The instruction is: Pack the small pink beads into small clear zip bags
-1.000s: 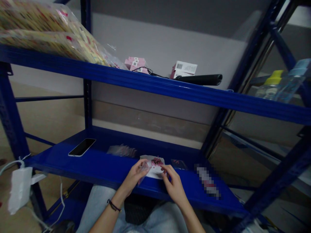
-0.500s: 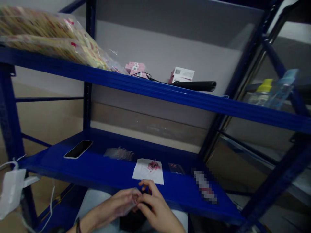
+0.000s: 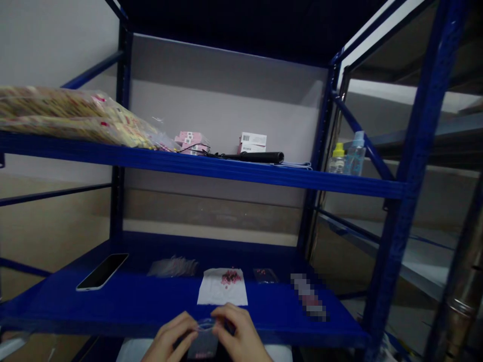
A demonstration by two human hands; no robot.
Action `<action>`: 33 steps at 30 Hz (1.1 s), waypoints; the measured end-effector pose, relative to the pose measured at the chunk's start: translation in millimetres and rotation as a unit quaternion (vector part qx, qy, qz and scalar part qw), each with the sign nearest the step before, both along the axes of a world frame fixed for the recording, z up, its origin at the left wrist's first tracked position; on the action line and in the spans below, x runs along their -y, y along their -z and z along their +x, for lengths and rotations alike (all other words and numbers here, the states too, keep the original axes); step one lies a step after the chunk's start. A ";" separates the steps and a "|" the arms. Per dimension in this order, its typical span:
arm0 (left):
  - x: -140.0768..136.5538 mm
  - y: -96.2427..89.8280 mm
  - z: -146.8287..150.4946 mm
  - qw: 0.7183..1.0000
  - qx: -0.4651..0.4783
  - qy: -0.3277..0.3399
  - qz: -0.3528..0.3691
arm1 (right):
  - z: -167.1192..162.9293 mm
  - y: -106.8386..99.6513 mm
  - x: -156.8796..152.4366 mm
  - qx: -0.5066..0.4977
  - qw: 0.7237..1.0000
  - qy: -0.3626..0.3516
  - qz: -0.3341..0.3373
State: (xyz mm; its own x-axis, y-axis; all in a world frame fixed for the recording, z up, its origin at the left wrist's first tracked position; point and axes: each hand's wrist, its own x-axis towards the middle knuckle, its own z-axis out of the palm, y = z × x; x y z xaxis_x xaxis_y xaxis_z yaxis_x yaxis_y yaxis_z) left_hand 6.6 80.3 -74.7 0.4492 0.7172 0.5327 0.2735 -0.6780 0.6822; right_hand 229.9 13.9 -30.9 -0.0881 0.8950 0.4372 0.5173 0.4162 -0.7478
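Near the shelf's front edge, a small clear plastic bag [image 3: 203, 343] hangs upright between my hands. A few small pink pieces lie at its bottom. My left hand [image 3: 170, 338] pinches the left side of its top edge, while my right hand [image 3: 240, 333] grips the right side. The bag's mouth looks parted. Just beyond my hands lies a white sheet of paper [image 3: 212, 292] with a heap of small pink and dark red bead-like pieces [image 3: 230, 277]. To its right is another clear bag [image 3: 265, 276] with a few pink pieces inside.
Several clear bags [image 3: 174, 267] lie in a pile left of the paper. A phone [image 3: 102, 272] rests further left, and a blurred-out item [image 3: 308, 297] is at right. The blue upper shelf [image 3: 211, 168] overhangs, carrying packed bags [image 3: 68, 118], boxes [image 3: 252, 142] and bottles [image 3: 354, 155].
My hands have drawn apart to opposite sides of the bag's top, and the bag now hangs upright facing me. The camera view has levelled and tilted upward.
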 end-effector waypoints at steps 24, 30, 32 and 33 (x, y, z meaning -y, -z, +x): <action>16.2 -14.4 3.8 0.996 -0.008 0.042 -0.082 | -16.0 16.3 0.5 -0.024 0.998 -0.049 -0.040; 13.9 -10.0 10.3 0.995 -0.016 0.044 -0.085 | -16.1 18.3 -3.8 -0.017 0.998 -0.032 -0.043; 15.4 -11.9 11.1 0.995 -0.019 0.052 -0.084 | -16.9 19.2 -3.4 -0.011 0.998 -0.043 -0.051; 16.7 -12.9 11.3 0.995 -0.021 0.056 -0.081 | -17.8 19.4 -2.4 -0.005 0.997 -0.047 -0.056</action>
State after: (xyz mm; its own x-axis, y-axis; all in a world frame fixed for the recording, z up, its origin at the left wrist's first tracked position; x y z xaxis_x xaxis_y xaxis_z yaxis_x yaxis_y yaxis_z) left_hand 17.8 63.6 -61.9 0.5505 0.7366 0.3930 0.2328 -0.5875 0.7750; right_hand 212.1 16.3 -50.3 -0.1703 0.9261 0.3368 0.4712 0.3767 -0.7975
